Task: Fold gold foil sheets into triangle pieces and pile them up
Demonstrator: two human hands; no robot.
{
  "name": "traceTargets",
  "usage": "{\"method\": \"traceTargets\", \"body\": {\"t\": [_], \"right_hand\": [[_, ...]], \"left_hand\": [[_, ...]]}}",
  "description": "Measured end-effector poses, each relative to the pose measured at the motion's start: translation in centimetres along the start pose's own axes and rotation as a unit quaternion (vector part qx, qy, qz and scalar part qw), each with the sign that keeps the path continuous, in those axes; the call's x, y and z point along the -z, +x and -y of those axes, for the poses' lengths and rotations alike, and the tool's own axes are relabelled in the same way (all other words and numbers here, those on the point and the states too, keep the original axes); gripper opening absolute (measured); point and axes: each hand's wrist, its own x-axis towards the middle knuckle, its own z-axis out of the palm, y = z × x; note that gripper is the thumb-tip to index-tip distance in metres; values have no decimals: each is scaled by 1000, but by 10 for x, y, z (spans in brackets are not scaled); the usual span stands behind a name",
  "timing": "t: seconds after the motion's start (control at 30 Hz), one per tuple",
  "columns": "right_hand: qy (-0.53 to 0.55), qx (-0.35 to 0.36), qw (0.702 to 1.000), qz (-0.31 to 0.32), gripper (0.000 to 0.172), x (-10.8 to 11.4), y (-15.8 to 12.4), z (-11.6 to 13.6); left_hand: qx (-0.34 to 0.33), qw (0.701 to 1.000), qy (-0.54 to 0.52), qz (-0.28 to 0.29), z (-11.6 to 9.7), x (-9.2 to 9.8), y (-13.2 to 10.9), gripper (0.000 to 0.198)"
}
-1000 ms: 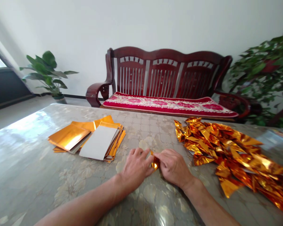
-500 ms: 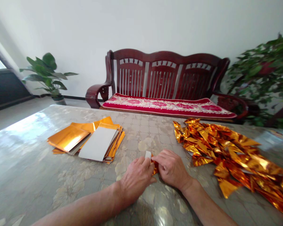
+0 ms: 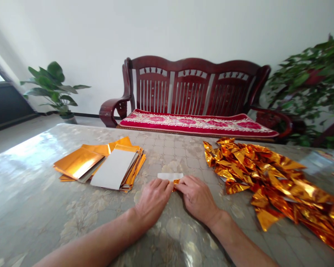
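Near the middle of the table, my left hand [image 3: 153, 198] and my right hand [image 3: 197, 197] pinch one small sheet of foil paper [image 3: 170, 176] between them. A pale strip of its back shows beyond my fingertips, and a bit of orange foil shows between the hands; the rest is hidden under the fingers. To the left lies a stack of flat gold and grey sheets [image 3: 114, 168]. A long heap of folded, shiny orange foil pieces [image 3: 269, 174] spreads over the right side.
The table [image 3: 39, 207] has a glossy patterned cover. Behind it stands a dark red wooden bench [image 3: 189, 66] with a red floral cushion [image 3: 200, 122]. Potted plants stand at the left [image 3: 55, 85] and right [image 3: 317, 81]. Clear plastic [image 3: 317, 163] lies at the right edge.
The held paper now shows a wide pale strip lying crosswise, where a small upright tab showed before. My left hand has moved slightly left, and the hands' fingers now point more forward.
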Motion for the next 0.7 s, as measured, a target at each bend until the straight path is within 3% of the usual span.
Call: {"method": "traceTargets", "body": {"t": [0.2,0.4,0.7], "right_hand": [[28,1,1000,5,27,-2,-1,-6],[72,-21,997,-20,35,-3,-2,-11],[51,-21,998,-28,37,-5,-3,-10]], "left_hand": [[-5,998,47,-38,-18,-11,-10,36],[-10,996,76,-41,-23,-12,-13,57],[-14,995,87,-40,-23,-8,-14,65]]}}
